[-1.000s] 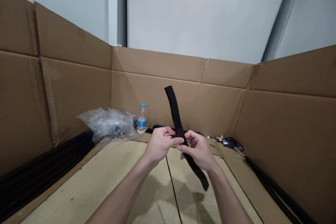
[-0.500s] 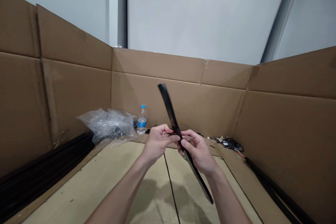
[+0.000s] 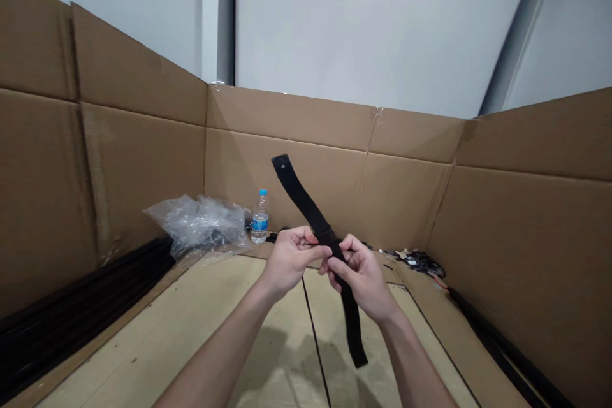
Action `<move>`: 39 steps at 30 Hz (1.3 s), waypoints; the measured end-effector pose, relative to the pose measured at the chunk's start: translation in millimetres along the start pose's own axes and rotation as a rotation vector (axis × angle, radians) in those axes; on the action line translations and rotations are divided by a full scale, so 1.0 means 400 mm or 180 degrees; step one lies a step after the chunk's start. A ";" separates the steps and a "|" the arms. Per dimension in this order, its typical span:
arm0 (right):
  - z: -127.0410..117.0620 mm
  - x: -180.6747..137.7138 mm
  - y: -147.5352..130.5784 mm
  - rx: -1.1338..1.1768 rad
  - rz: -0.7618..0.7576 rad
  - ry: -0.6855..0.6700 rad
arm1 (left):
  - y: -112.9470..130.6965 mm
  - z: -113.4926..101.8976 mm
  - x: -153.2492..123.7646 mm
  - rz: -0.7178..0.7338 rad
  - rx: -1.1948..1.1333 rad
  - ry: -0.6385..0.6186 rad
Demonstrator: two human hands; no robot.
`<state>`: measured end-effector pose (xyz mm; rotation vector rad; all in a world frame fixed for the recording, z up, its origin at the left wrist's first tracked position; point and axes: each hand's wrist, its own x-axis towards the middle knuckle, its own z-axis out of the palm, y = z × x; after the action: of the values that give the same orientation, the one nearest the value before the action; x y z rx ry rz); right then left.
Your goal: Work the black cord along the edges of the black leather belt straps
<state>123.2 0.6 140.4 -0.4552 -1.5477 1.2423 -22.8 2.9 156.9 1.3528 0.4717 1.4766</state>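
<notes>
A long flat black strip is held up in front of me, its upper end tilted up to the left and its lower end hanging toward the tabletop. My left hand pinches the strip's middle from the left with closed fingers. My right hand is wrapped round the strip just below that point. Both hands meet near the centre, above the wooden tabletop.
Brown cardboard walls enclose the work area on three sides. Crumpled clear plastic and a small water bottle stand at the back left. Long black strips lie along the left wall, more along the right wall. Small dark parts sit at the back right.
The strip has turned in my hands: its upper end has swung further to the left and its flat face shows again. Both hands stay at its middle.
</notes>
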 end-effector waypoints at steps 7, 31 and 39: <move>-0.015 0.005 0.016 0.0189 -0.0088 -0.0037 | -0.005 -0.008 0.006 0.0004 0.0003 0.0395; -0.015 0.007 0.010 -0.0042 -0.0077 -0.0018 | 0.001 -0.003 0.003 -0.0079 0.0076 0.0418; -0.014 0.011 0.015 -0.0368 0.0087 0.0044 | 0.006 -0.005 -0.003 -0.0226 0.0177 0.0269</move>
<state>124.8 9.1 136.7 -0.5602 -1.6118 1.1722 -25.6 1.8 157.7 1.3071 0.6131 1.4757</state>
